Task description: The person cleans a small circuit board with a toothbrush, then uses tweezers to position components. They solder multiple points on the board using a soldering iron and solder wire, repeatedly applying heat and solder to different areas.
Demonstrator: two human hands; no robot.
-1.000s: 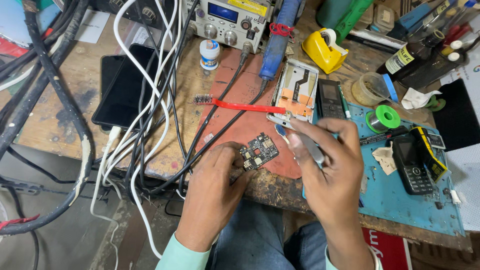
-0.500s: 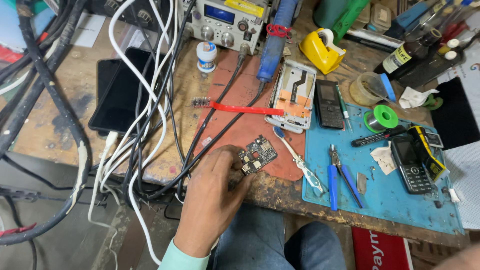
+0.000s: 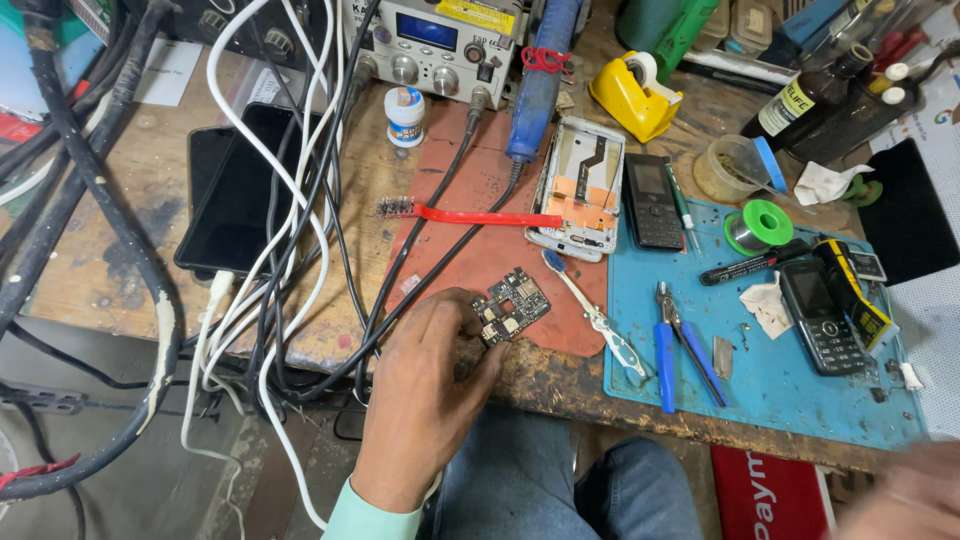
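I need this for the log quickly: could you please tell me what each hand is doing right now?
Left hand: closed on the edge of the circuit board.
Right hand: blurred at the frame corner; cannot be told.

The counter (image 3: 110, 270) is rough, stained wood; the blue mat (image 3: 790, 400) looks matt and rubbery, the smartphone (image 3: 240, 190) screen glossy glass, the cutters' handles (image 3: 665, 365) smooth blue plastic.

L hand (image 3: 425, 385) fingers (image 3: 470, 325) pinch circuit board (image 3: 511, 305) on red mat (image 3: 480, 255).
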